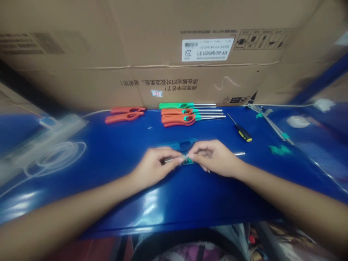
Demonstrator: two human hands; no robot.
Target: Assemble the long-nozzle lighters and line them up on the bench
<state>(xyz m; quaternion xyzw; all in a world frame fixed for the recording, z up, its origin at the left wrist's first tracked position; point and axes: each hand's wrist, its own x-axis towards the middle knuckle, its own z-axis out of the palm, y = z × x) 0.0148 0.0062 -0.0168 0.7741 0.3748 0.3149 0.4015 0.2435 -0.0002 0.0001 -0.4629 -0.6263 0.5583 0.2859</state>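
Note:
Both hands meet over a blue lighter body that lies near the middle of the blue table. My left hand pinches a thin metallic piece between thumb and fingers, beside a small green part. Close against it, my right hand has its thumb and index finger pressed together at the same spot; what they hold is too small and blurred to make out. A metal tube end shows to the right, beyond the right wrist.
Behind the hands lie orange handles and several assembled lighters. A screwdriver, metal rods and green pieces are on the right. At left sit a power strip and coiled cable. Cardboard stands behind.

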